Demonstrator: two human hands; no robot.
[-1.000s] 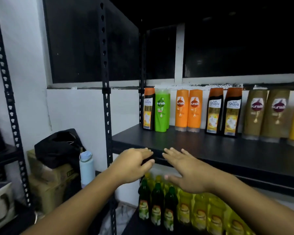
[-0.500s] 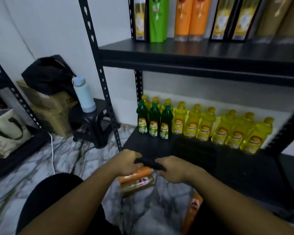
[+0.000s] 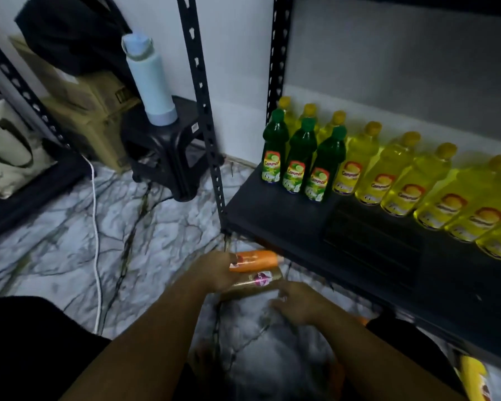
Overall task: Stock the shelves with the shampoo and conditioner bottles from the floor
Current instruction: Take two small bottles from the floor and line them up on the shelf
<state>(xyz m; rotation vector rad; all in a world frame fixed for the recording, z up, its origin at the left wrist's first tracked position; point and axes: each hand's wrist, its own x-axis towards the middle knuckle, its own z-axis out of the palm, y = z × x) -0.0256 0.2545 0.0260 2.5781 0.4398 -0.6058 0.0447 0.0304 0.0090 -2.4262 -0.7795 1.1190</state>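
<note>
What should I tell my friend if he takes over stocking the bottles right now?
Left hand: grips the orange bottle and brown bottle by one end, low over the floor.
Right hand: beside the brown bottle; too blurred to tell its grip.
Done: both bottles gathered, not yet shelved.
Left: shelve both, then the yellow bottle lying at lower right.

We note a glossy white marble-veined floor (image 3: 55, 227), a matt black perforated metal shelf post (image 3: 205, 111), translucent yellow plastic bottles (image 3: 399, 169) — plus a smooth orange plastic shampoo bottle (image 3: 255, 260) and a satiny gold-brown plastic bottle (image 3: 261, 282), both shiny.
</note>
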